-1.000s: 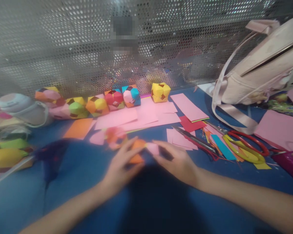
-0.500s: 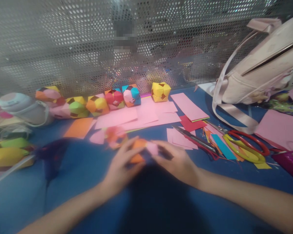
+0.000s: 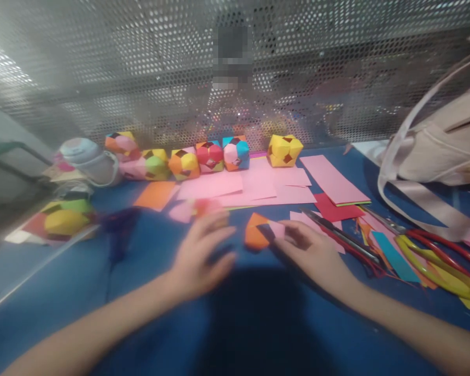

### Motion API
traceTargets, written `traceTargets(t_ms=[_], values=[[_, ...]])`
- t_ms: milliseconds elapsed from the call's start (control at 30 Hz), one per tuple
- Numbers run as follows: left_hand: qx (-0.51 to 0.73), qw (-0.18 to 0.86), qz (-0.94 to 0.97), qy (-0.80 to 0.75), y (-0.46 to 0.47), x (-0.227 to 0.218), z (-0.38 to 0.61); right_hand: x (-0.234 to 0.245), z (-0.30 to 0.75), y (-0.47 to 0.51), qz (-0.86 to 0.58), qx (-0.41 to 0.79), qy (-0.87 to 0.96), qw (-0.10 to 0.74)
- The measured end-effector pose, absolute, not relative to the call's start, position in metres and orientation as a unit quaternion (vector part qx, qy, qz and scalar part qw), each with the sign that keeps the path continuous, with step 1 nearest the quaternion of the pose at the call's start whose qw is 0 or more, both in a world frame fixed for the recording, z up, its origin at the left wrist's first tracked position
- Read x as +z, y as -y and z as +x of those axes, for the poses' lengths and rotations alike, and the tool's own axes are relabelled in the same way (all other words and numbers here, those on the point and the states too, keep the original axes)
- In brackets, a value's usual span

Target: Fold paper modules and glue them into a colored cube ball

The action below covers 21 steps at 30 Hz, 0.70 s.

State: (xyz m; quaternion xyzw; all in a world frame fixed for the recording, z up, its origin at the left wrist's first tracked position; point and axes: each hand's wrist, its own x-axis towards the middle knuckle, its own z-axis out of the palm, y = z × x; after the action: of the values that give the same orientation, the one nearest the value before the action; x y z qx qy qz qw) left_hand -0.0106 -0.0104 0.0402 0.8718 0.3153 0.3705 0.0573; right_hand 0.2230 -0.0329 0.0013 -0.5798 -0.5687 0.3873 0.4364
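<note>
My right hand [image 3: 317,256] pinches the pink end of an orange-and-pink folded paper piece [image 3: 256,233] — between my hands, above the blue table [image 3: 152,324]. My left hand [image 3: 198,256] is open beside it. Marking on the white container [image 3: 89,163] looks too blurred to read.

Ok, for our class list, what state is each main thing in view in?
Orange-and-pink paper piece, folded, pinched in the right hand
Left hand, open, holding nothing
Yellow paper cube, assembled
Multicoloured paper balls, assembled, lined up
Orange sheet, flat
Large pink sheets, flat, overlapping
Red sheet, partly covered
Scissors, lying down, open or shut unclear
</note>
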Motion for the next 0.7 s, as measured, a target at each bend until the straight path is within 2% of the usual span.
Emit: traceTargets(t_ms=[67,133,200,333,533,700], values=[[0.386,-0.002,0.842,-0.376,-0.006,0.049,-0.023,-0.001,0.227,0.028,-0.600,0.336,0.580,0.437],[0.339,-0.020,0.822,-0.456,-0.030,0.050,-0.040,-0.005,0.230,0.023,-0.603,0.289,0.600,0.439],[0.252,0.008,0.821,-0.512,-0.053,0.045,-0.059,-0.010,0.232,0.018,-0.598,0.258,0.626,0.430],[0.099,0.106,0.846,-0.514,-0.077,0.027,-0.086,-0.013,0.232,0.014,-0.593,0.231,0.657,0.404],[0.088,0.102,0.844,-0.520,-0.068,0.030,-0.078,-0.004,0.227,0.013,-0.609,0.215,0.658,0.387],[0.115,0.106,0.814,-0.559,-0.061,0.042,-0.082,0.001,0.227,0.010,-0.615,0.192,0.696,0.317]])
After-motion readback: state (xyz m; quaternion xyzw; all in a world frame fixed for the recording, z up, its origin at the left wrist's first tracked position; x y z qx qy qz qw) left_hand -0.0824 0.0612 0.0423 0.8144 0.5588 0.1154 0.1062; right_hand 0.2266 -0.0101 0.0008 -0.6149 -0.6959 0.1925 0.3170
